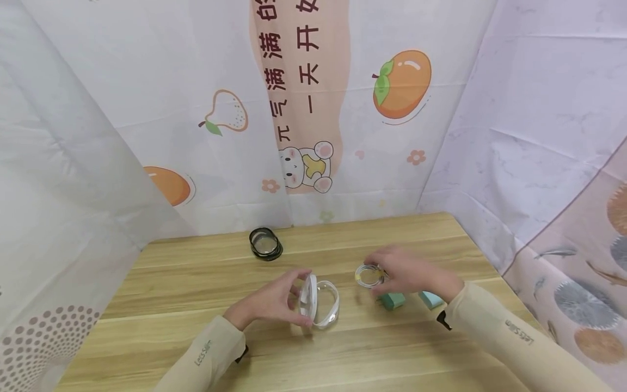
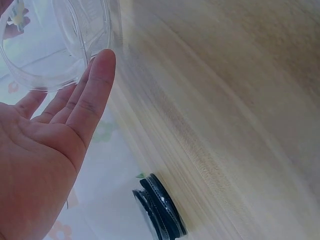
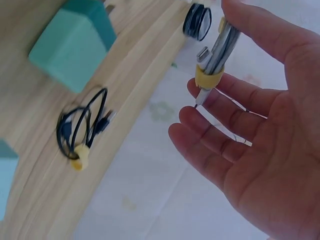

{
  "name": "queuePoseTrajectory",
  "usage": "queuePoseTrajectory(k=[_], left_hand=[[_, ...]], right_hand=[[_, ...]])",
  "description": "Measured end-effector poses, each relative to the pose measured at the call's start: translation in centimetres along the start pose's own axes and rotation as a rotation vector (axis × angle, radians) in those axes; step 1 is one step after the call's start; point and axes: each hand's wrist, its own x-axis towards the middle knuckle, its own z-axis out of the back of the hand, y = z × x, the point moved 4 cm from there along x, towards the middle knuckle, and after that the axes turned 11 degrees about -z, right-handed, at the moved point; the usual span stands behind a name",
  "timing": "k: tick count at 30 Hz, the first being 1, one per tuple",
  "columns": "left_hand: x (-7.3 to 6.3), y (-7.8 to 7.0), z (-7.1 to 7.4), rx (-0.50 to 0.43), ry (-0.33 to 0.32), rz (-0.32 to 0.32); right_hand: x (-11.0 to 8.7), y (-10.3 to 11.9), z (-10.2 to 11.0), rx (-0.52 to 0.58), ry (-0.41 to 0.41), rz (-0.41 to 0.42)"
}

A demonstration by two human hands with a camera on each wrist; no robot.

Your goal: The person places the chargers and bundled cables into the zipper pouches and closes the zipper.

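Observation:
A clear round pouch with white edging (image 1: 334,313) stands unfolded at the middle of the table. My left hand (image 1: 276,301) holds one of its round halves, thumb at the near edge and fingers at the far edge. Seen from the left wrist, the fingers lie along the pouch's clear wall (image 2: 75,42). My right hand (image 1: 411,272) pinches a coiled white cable (image 1: 364,279) bound with yellow ties. The right wrist view shows the cable's plug end (image 3: 203,56) beside a tie. The coil is off the table, right of the pouch.
A green charger block (image 1: 393,301) and a light blue block (image 1: 431,299) lie below the right hand. A coiled black cable with a yellow tie (image 3: 80,127) lies near the green block. Toward the back left stands a black-edged round pouch (image 1: 266,245). Printed cloth hangs behind the table.

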Motion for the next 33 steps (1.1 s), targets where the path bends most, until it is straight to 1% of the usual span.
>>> queuePoseTrajectory(k=[2, 7, 9, 16, 20, 22, 27, 31, 33], left_hand=[[0.0, 0.0, 0.0, -0.001, -0.001, -0.001], [0.1, 0.0, 0.1, 0.008, -0.001, 0.005], [0.2, 0.0, 0.2, 0.007, 0.000, 0.012], [0.3, -0.1, 0.2, -0.001, 0.004, 0.020], [0.5, -0.1, 0.2, 0.001, 0.007, 0.029], [0.5, -0.2, 0.1, 0.002, 0.010, 0.032], [0.8, -0.5, 0.0, 0.001, 0.017, 0.020], [0.9, -0.6, -0.2, 0.002, 0.020, 0.009], [0.9, -0.5, -0.2, 0.003, 0.020, 0.015]], right_hand=[[0.1, 0.7, -0.1, 0.009, 0.007, 0.014], [0.4, 1.9, -0.8, 0.038, 0.059, 0.003], [0.6, 2.3, -1.1, 0.036, 0.067, 0.001], [1.5, 4.2, -2.1, 0.010, 0.033, 0.027], [2.3, 4.9, -3.0, 0.011, 0.030, 0.028], [2.6, 5.2, -3.5, 0.001, 0.019, 0.045], [3.4, 5.5, -4.8, -0.077, -0.016, 0.075], [3.7, 5.8, -5.3, -0.123, -0.019, 0.083], [3.8, 6.0, -5.4, -0.127, -0.011, 0.090]])
